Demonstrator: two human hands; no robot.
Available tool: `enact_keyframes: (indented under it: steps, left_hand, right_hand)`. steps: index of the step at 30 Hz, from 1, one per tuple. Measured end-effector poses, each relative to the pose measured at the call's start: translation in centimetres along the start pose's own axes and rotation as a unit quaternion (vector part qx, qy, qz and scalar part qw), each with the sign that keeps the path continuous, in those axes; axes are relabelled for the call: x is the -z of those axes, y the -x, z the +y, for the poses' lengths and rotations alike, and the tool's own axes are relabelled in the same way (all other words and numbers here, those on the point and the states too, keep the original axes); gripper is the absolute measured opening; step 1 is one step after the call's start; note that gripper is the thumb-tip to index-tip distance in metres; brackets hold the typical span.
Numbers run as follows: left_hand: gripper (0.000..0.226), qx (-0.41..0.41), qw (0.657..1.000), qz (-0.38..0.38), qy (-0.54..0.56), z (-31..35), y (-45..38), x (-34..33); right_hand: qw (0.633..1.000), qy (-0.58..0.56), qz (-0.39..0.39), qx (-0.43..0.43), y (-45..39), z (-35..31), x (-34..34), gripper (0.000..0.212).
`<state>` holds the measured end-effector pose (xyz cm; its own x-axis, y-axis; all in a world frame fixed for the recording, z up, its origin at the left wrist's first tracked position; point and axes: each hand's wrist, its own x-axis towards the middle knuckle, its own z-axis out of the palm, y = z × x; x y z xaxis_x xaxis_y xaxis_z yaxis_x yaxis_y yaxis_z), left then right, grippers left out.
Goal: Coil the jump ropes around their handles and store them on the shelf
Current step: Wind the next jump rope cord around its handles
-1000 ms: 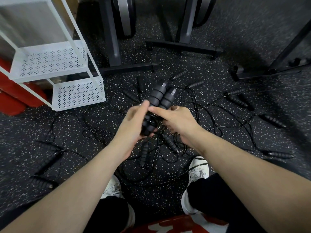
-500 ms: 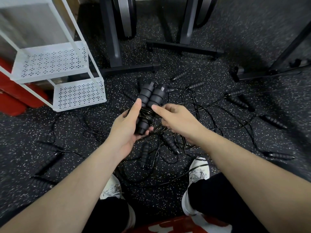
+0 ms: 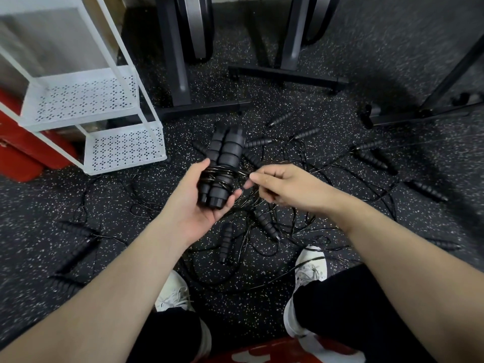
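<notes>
Above the tangled floor, the left hand (image 3: 199, 197) cradled the paired handles (image 3: 222, 163) in curled fingers while the right hand (image 3: 288, 187) pinched the cord (image 3: 242, 174) just beside them.

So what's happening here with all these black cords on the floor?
A person is tidying jump ropes. The left hand holds a pair of black handles side by side with cord wrapped around their middle, while the right hand pinches the cord's loose end just beside them. More ropes lie tangled on the speckled floor between the person's white shoes. The white shelf at the left holds none of them.
</notes>
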<state>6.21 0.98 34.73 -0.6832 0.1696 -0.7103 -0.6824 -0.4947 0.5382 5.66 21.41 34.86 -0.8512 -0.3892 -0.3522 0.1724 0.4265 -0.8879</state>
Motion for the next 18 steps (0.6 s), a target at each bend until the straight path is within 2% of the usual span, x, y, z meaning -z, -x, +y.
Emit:
enact_keyframes:
  steps: [3,6,11,15,18]
  left_hand:
    - [0.043,0.031,0.999,-0.013,0.043,0.5,0.2,0.4]
    - [0.038,0.039,0.998,-0.019,0.042,0.8,0.2,0.6]
    - [0.029,0.042,0.998,-0.022,0.032,1.1,0.5,0.5]
    - [0.03,0.064,0.996,-0.052,-0.043,0.7,0.4,0.7]
    - [0.033,0.093,0.986,-0.085,-0.11,0.5,0.5,0.8]
  right_hand:
    - [0.999,0.03,0.007,-0.037,0.3,0.2,0.9,0.041]
    - [0.996,0.046,0.014,-0.068,0.3,0.5,1.9,0.048]
    - [0.996,-0.006,-0.085,-0.038,0.2,0.5,2.6,0.035]
    - [0.994,0.054,-0.069,-0.066,0.1,0.5,2.3,0.028]
    - [0.992,0.08,-0.064,-0.078,-0.1,0.7,1.9,0.036]
